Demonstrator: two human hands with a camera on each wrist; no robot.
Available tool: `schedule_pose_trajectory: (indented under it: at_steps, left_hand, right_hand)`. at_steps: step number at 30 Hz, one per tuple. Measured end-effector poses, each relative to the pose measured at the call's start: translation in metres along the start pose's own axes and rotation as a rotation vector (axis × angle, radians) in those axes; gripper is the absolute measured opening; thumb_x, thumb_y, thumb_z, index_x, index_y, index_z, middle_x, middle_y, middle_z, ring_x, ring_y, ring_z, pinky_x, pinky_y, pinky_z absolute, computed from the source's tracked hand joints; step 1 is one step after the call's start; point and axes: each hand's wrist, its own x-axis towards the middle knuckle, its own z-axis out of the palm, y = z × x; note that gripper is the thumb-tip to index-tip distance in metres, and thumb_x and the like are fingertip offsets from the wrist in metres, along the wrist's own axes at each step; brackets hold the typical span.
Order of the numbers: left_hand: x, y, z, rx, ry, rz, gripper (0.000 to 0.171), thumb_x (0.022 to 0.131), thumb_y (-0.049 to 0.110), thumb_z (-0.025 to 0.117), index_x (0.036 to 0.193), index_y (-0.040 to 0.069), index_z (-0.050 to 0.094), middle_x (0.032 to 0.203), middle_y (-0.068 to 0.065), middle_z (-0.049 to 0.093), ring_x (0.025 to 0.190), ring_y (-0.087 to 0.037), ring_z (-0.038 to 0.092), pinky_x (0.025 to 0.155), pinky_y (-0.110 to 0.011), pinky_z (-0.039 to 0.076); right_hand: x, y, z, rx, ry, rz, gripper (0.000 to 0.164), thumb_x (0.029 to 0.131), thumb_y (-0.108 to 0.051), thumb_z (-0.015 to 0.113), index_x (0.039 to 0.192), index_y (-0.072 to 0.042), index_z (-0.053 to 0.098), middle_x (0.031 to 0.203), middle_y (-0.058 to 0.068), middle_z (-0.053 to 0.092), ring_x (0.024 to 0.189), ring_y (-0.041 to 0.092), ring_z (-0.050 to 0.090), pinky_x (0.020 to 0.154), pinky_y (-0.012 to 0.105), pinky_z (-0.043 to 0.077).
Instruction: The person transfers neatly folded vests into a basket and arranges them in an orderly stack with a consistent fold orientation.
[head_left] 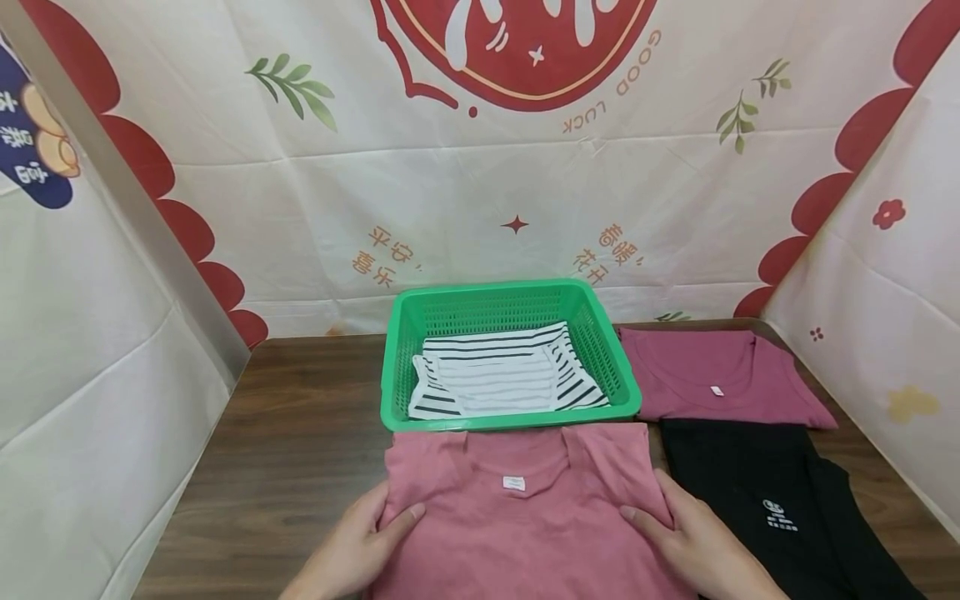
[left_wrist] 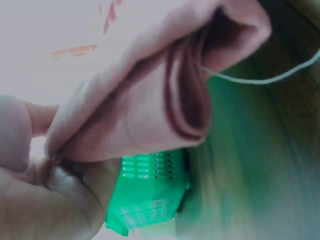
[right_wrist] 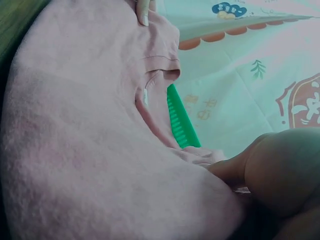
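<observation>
Head view: bright, even light, soft shadows, sharp. Left wrist: upper left blown out; counter [left_wrist: 240, 165] dim, smeared under greenish haze; pink shirt [left_wrist: 145, 110] soft, possibly motion-blurred. Right wrist: dim, cool cast; right hand [right_wrist: 280, 175] in shadow, backdrop [right_wrist: 230, 62] washed pale toward upper right.

The pink shirt [head_left: 525, 537] is matt, soft-looking cloth; the plum shirt [head_left: 675, 383], black garment [head_left: 742, 467] and striped shirt [head_left: 495, 379] are matt fabric too. The basket [head_left: 628, 400] is perforated plastic, slightly glossy. The surface [head_left: 300, 417] shows smooth wood grain; the backdrop [head_left: 480, 187] is creased cloth.
</observation>
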Motion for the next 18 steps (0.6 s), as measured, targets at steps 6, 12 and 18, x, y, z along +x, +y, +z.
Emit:
schedule_pose_trajectory:
  at_steps: [6,12,18]
  left_hand:
    - [-0.004,0.004,-0.003,-0.015,0.011,0.039,0.019,0.096,0.032,0.066,0.108,0.019,0.063,0.085,0.009,0.06,0.083,-0.003,0.056,0.077,-0.023,0.047]
    - [-0.006,0.008,-0.009,-0.018,-0.008,0.067,0.02,0.096,0.032,0.065,0.112,0.02,0.062,0.078,0.01,0.058,0.082,-0.003,0.057,0.075,-0.023,0.047]
    - [-0.007,0.013,-0.014,-0.049,-0.025,0.086,0.025,0.097,0.031,0.064,0.118,0.019,0.061,0.09,0.007,0.065,0.087,-0.004,0.059,0.078,-0.023,0.05]
  right_hand:
    - [-0.005,-0.003,-0.007,-0.013,-0.01,0.009,0.056,0.095,-0.037,0.067,0.137,-0.008,0.044,0.128,0.012,0.057,0.103,0.021,0.055,0.087,0.044,0.05]
    - [-0.01,-0.008,-0.015,-0.025,-0.014,0.008,0.055,0.094,-0.039,0.067,0.134,-0.009,0.045,0.123,0.008,0.058,0.1,0.02,0.055,0.083,0.04,0.05]
    - [-0.013,-0.012,-0.02,-0.06,0.013,-0.046,0.047,0.095,-0.037,0.066,0.129,-0.011,0.048,0.117,0.004,0.06,0.094,0.014,0.054,0.076,0.028,0.048]
